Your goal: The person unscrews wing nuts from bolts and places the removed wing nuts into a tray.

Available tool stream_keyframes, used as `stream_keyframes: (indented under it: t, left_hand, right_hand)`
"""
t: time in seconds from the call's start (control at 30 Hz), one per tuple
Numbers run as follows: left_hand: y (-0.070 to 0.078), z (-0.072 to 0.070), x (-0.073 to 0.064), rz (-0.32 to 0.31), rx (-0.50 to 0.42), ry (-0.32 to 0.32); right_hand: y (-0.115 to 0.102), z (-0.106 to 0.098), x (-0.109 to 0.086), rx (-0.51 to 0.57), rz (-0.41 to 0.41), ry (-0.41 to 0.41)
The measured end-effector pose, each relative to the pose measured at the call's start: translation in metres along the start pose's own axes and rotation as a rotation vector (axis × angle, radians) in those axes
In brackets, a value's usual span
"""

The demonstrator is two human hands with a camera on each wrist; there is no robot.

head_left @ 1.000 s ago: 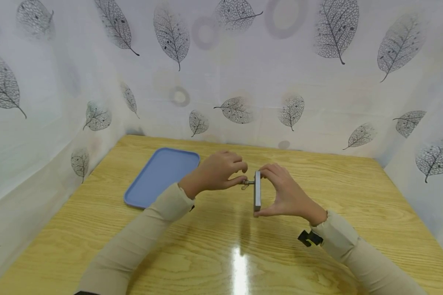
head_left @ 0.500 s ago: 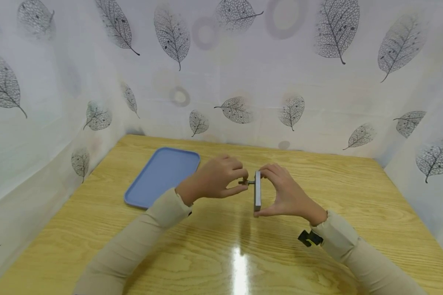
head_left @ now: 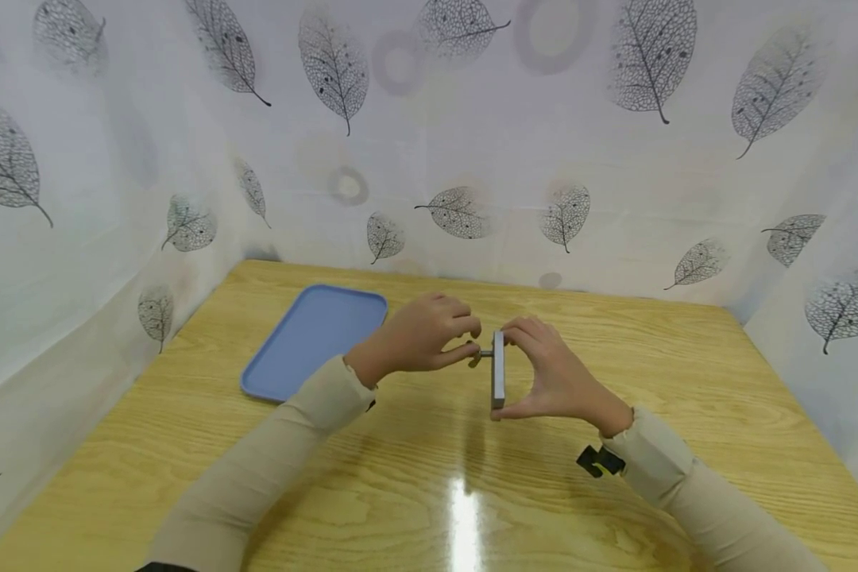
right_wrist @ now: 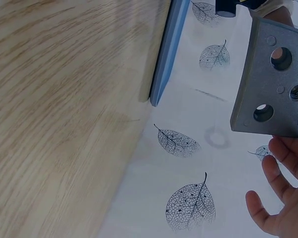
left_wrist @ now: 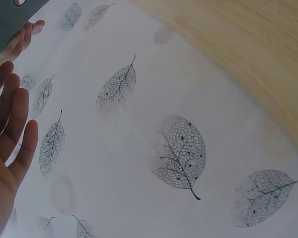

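Between the left fingers (head_left: 466,326) and the right fingers (head_left: 522,328), the upright metal block (head_left: 499,370) bars the way, its screw (head_left: 486,353) filling the narrow gap toward the left fingers. A free pocket lies inside the curve of the right fingers. Nearer the person than the fingers, a wide lane runs over the counter (head_left: 400,492) between 2 sleeves (head_left: 272,469). Left of the left fingers, the tray (head_left: 314,342) lies low; beyond all fingers, a cloth wall (head_left: 400,175) limits reach.

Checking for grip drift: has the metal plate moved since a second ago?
No. In the head view, the metal plate, held by the right hand, shows no visible shift against the blue tray.
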State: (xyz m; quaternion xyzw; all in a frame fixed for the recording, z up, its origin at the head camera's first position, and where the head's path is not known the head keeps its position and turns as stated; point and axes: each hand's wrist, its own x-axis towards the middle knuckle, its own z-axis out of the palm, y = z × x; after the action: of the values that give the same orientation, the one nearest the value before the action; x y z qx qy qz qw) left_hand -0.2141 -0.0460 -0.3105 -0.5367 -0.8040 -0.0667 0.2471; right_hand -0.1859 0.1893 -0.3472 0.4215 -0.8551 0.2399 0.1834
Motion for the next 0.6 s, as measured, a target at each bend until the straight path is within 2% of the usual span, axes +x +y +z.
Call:
stream_keyframes:
  t: [0.2, 0.43, 0.6]
  left_hand:
    - [-0.0033, 0.0017, 0.0016, -0.017, -0.016, -0.020]
    - [-0.0004, 0.0012, -0.0024, 0.024, 0.006, 0.051]
    - [0.0043, 0.0015, -0.0063, 0.030, 0.028, 0.039]
  right_hand:
    - [-0.0012, -0.0007, -0.0002, 0.011, 0.018, -0.008]
    - [0.0000, -0.0001, -0.0005, 0.008, 0.018, -0.011]
    - [0.0007, 0.0006, -0.0009, 0.010, 0.020, -0.013]
